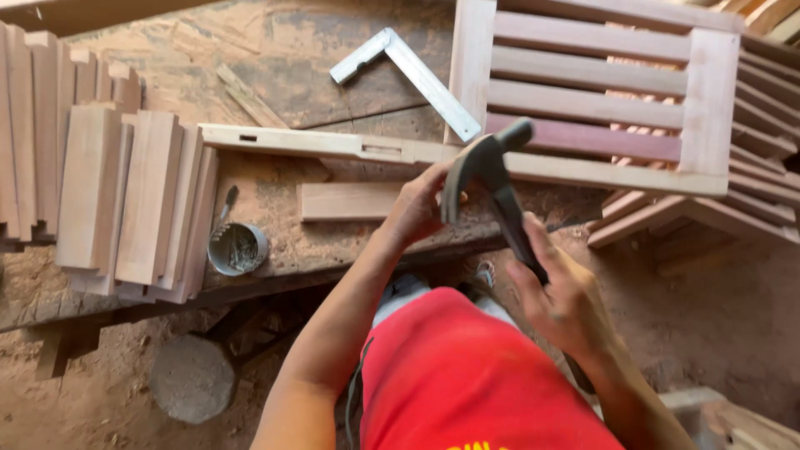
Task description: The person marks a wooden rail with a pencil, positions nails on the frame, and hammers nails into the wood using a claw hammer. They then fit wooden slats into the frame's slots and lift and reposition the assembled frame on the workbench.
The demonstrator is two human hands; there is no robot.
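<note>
The right hand (560,293) is closed around the dark handle of a claw hammer (492,179), low on the shaft, with the head raised over the bench edge. The left hand (417,208) sits at the long rail (333,143) beside the hammer head, fingers curled; whether they pinch a nail cannot be told.

Handling: the hammer looks head-heavy and rigid, so a grip far down the handle gives swing but less control. The rail is stiff, light timber with cut slots, joined at its right end to a slatted frame (708,92), which overhangs the bench and could tip.

Edges and room: a steel square (417,77) lies just behind the rail. A loose board (350,201) lies near the left hand. A tin of nails (237,249) stands at the bench edge, next to stacked boards (133,200). Open bench remains between rail and board.
</note>
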